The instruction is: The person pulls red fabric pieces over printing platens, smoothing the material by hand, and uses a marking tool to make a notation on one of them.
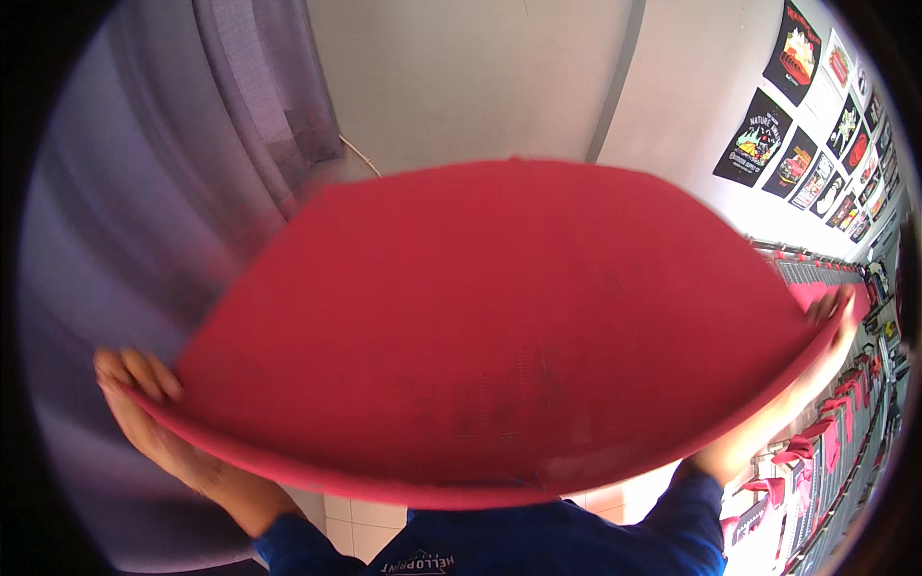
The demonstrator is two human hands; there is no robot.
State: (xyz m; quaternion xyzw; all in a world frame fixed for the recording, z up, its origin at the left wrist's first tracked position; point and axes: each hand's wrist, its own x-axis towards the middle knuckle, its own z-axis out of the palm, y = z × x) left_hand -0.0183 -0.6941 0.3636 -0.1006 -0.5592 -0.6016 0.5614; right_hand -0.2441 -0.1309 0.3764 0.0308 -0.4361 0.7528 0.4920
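Observation:
A wide piece of red fabric [499, 307] is spread out in front of me and fills the middle of the view. Its near edge sags in a curve towards my chest, and a few darker smudges or shadows mark its lower middle. At its left corner my left hand [144, 398] is closed, fingers curled over the edge. My right hand [834, 326] grips the opposite corner at the far right, with part of the fingers behind the cloth. Whether it is a garment or a loose panel, I cannot tell.
A purple-grey curtain [125, 240] hangs along the left. Behind the fabric rises a pale wall [461, 77]; printed pictures [759, 139] cover its right part. On the right runs a long rack [845, 461] with several red cloth pieces. Light floor tiles [370, 518] show below.

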